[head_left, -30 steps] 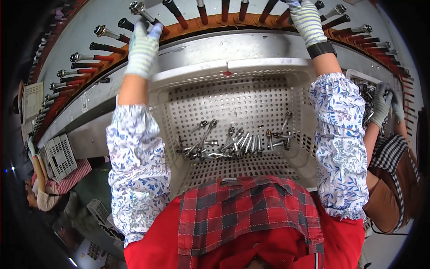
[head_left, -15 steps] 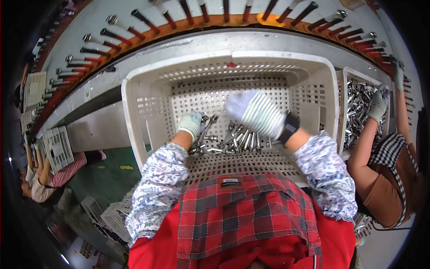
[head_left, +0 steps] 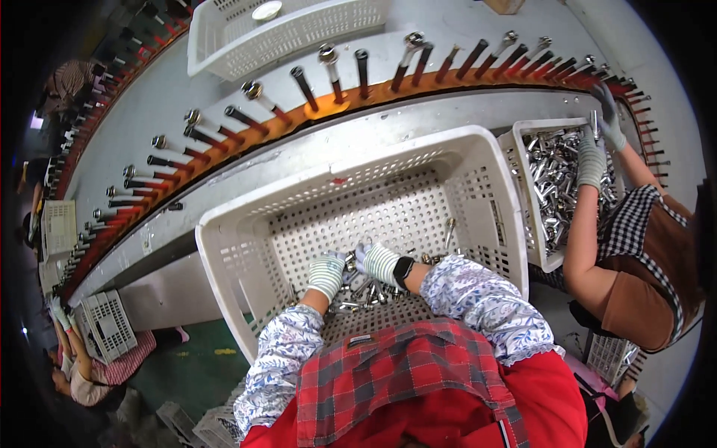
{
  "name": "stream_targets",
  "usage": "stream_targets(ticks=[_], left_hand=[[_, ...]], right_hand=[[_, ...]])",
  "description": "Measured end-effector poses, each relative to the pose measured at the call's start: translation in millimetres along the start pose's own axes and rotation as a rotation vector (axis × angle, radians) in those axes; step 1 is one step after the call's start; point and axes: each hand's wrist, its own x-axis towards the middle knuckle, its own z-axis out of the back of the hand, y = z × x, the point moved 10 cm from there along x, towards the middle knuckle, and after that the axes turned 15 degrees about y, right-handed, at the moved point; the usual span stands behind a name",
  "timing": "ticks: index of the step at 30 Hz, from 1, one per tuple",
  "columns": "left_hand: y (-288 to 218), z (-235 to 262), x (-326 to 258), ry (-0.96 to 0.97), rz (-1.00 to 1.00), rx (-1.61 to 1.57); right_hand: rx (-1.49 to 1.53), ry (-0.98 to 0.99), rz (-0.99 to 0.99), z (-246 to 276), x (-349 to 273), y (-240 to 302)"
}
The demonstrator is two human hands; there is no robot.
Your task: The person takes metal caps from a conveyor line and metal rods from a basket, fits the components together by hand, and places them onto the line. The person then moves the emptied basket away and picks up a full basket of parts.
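Observation:
My left hand (head_left: 326, 275), in a striped glove, is low inside a light plastic basket (head_left: 478, 246), its fingers closed around a shiny metal piece (head_left: 349, 259) like a ratchet rod with a rounded head. Close beside it, my right hand (head_left: 379, 263), gloved and with a dark watch at the wrist, has curled fingers; what they grip is hidden. Under and around both hands several loose chrome rods (head_left: 364, 295) lie on the basket's near floor. One more rod (head_left: 449, 233) leans by the right wall, apart from my hands.
Beyond the basket a curved orange conveyor (head_left: 381, 91) carries upright tools with red and black handles. At right a co-worker's gloved hands (head_left: 591, 160) are over a second basket (head_left: 515, 142) full of chrome parts. A white basket (head_left: 299, 37) stands on the far table.
My right hand has moved left and nearer, to beside the left hand. One rod now leans near the basket's right wall. The view has turned, with the basket tilted in it.

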Motion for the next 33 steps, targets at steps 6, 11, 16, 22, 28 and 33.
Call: stream_targets(ticks=[6,11,16,22,28,33], left_hand=[[0,52,-28,-0.114,-0.095,-0.379],[-27,125,-56,-0.245,-0.346,-1.019],[-50,289,-132,-0.417,-0.763,-1.584],[-35,430,-127,-0.981,-1.107,-1.522],[49,429,-64,-1.261,-0.636,-1.284],[68,417,-74,-1.187,-0.591,-1.365]], right_hand=[[0.472,0.22,-0.188,-2,-30,-41],[0.557,0.156,-0.29,94,-119,-81],[0.891,-0.115,-0.233,170,-179,-115],[0.829,-0.254,-0.365,179,-210,-136],[0.767,-0.151,-0.336,182,-208,-140],[0.709,-0.249,-0.362,188,-212,-157]])
